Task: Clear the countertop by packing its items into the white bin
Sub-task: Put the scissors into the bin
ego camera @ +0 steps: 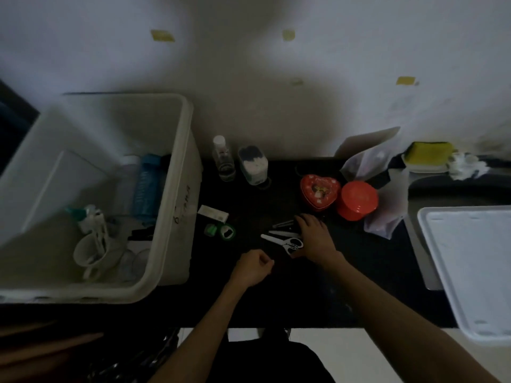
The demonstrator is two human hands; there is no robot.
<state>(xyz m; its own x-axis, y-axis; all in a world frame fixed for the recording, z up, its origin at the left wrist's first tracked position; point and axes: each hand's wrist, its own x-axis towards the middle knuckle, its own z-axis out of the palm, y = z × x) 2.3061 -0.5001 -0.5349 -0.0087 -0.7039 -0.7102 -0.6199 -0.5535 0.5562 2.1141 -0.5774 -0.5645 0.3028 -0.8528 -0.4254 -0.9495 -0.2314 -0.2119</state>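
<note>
Right hand [313,239] rests flat on the white-handled scissors [283,241] — blades pointing toward the white plastic bin [177,172]; left hand [253,268] nearby, fingers curled, holding nothing.

Dim, underexposed view. The black surface [276,294] swallows detail, and a broad soft shadow falls on the wall [262,87]. Wide-angle bending curves the edges. Everything looks soft and grainy.
</note>
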